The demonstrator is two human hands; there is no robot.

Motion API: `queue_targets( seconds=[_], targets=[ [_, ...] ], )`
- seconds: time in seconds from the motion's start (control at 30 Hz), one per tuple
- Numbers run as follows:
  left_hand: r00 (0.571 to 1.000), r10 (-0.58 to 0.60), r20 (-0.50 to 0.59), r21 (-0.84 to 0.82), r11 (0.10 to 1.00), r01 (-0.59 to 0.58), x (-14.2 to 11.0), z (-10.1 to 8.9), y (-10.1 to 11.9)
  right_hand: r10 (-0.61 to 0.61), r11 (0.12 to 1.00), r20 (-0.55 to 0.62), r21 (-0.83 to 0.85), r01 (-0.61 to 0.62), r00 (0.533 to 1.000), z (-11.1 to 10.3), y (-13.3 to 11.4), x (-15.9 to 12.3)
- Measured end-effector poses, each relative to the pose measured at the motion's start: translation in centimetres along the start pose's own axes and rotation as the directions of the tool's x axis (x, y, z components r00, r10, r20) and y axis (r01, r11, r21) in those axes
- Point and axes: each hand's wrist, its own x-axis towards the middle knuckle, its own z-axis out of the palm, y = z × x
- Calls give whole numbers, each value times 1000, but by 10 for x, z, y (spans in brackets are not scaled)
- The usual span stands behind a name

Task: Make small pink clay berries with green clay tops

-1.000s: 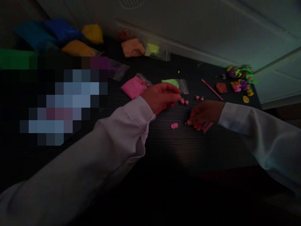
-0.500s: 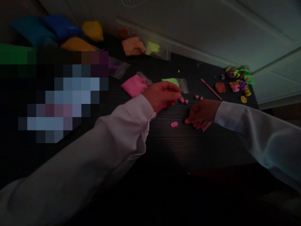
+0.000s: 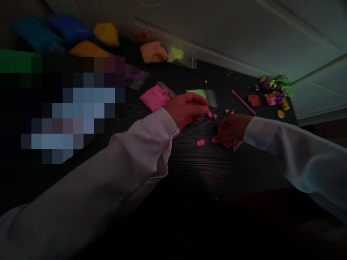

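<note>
My left hand (image 3: 187,109) is closed in a pinch, its fingertips just above small pink-and-white clay pieces (image 3: 209,115). Whether something sits between those fingertips cannot be made out. My right hand (image 3: 231,130) is low over the table with curled fingers, and the flat end of a pink modelling tool (image 3: 238,146) sticks out below it. Its index fingertip points left, toward a flattened pink clay piece (image 3: 200,142) made of joined rounds. Beyond the right hand lie more little pink clay pieces with green tops (image 3: 227,111).
Another pink tool (image 3: 243,102) rests near a reddish-brown lump (image 3: 254,100). Finished-looking colourful clay figures (image 3: 275,90) crowd the right rear corner. Bags of pink clay (image 3: 154,97), green clay (image 3: 195,94) and orange clay (image 3: 153,52) lie behind the left hand. A blurred-out patch covers the left side.
My right hand has shifted slightly left, and the pink tool's end has moved a little with it. My left hand stays in nearly the same place.
</note>
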Motion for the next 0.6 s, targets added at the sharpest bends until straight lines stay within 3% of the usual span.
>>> queue_targets(
  seconds=[0.47, 0.6],
  targets=[
    [1000, -2, -11, 26, 1000, 2, 0, 0, 0, -72, 997, -7, -23, 72, 997, 1, -2, -2],
    [1000, -4, -5, 26, 1000, 5, 0, 0, 0, -34, 999, 6, 6, 34, 999, 0, 1, -1]
  ],
)
